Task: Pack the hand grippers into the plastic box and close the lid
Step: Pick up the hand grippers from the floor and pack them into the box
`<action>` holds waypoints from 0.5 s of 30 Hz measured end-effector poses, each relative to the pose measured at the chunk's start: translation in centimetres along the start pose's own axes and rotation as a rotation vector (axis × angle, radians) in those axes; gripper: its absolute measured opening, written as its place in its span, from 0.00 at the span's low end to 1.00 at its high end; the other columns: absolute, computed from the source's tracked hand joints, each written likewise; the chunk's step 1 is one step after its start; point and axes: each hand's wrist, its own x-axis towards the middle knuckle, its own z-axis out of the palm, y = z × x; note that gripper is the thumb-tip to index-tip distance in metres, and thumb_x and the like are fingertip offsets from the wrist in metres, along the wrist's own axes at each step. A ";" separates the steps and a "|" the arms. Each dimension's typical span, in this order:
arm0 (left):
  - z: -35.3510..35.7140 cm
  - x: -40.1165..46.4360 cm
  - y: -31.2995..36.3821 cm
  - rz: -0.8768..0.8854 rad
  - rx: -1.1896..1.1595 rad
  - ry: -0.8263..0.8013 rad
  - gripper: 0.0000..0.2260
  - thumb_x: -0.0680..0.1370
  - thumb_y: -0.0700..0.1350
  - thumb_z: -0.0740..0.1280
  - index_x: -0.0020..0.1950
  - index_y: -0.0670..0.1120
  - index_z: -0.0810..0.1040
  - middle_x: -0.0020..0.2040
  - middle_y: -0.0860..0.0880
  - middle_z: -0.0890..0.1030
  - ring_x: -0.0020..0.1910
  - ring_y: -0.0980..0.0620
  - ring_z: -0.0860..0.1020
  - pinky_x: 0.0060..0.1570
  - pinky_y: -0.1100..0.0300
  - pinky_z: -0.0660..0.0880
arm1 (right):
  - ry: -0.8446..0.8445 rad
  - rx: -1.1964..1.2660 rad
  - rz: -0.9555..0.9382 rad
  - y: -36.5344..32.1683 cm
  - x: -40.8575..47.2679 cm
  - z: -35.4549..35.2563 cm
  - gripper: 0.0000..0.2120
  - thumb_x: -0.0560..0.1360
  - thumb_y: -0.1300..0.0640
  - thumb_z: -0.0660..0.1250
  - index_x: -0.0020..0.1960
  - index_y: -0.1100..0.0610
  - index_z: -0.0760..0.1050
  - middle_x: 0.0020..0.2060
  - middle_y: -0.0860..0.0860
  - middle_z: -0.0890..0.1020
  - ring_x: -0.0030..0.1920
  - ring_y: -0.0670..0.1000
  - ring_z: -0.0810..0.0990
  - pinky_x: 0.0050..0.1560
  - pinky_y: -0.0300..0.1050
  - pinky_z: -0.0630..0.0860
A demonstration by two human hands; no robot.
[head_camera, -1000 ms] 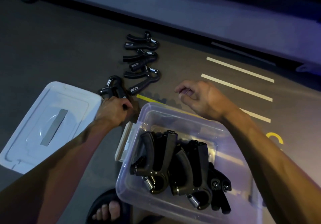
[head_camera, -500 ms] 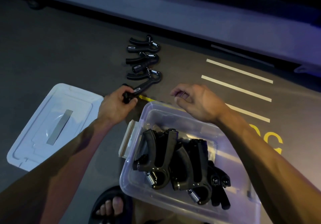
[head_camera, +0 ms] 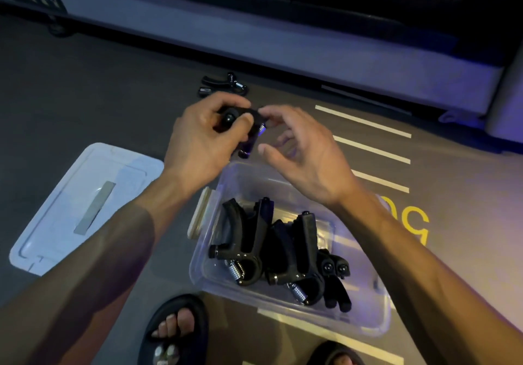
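My left hand grips a black hand gripper and holds it above the far edge of the clear plastic box. My right hand hovers just right of that gripper with relaxed, spread fingers whose tips are at its end; I cannot tell if they touch it. Several black hand grippers with metal springs lie inside the box. One more hand gripper lies on the floor beyond my hands. The box's white lid lies flat on the floor to the left.
My feet in black sandals stand right in front of the box. A long grey machine base runs across the back. White stripes and yellow lettering mark the dark floor at right.
My left hand has lifted a hand gripper off the floor row and brought it up over the box. My right hand has opened and moved in beside it. The view has shifted forward.
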 end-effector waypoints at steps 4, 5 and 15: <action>2.3 -2.3 3.0 0.035 -0.028 -0.065 0.05 0.78 0.47 0.71 0.53 0.54 0.84 0.34 0.56 0.83 0.36 0.55 0.84 0.43 0.53 0.82 | 0.115 -0.052 0.016 -1.2 -2.0 -2.1 0.18 0.73 0.53 0.73 0.61 0.52 0.74 0.53 0.46 0.77 0.44 0.47 0.78 0.45 0.42 0.77; 2.7 -2.9 3.5 0.040 -0.016 -0.080 0.05 0.78 0.48 0.71 0.53 0.54 0.83 0.34 0.57 0.83 0.35 0.55 0.84 0.43 0.52 0.81 | 0.126 -0.070 0.028 -1.3 -2.6 -2.8 0.18 0.72 0.52 0.74 0.60 0.52 0.74 0.51 0.45 0.77 0.42 0.48 0.78 0.44 0.44 0.77; 6.7 -7.5 5.9 0.140 0.290 -0.194 0.14 0.78 0.60 0.68 0.44 0.51 0.73 0.35 0.57 0.83 0.36 0.59 0.79 0.40 0.61 0.73 | -0.004 -0.349 -0.078 0.2 -7.5 -6.6 0.14 0.73 0.53 0.72 0.56 0.55 0.77 0.46 0.49 0.81 0.46 0.51 0.79 0.43 0.50 0.76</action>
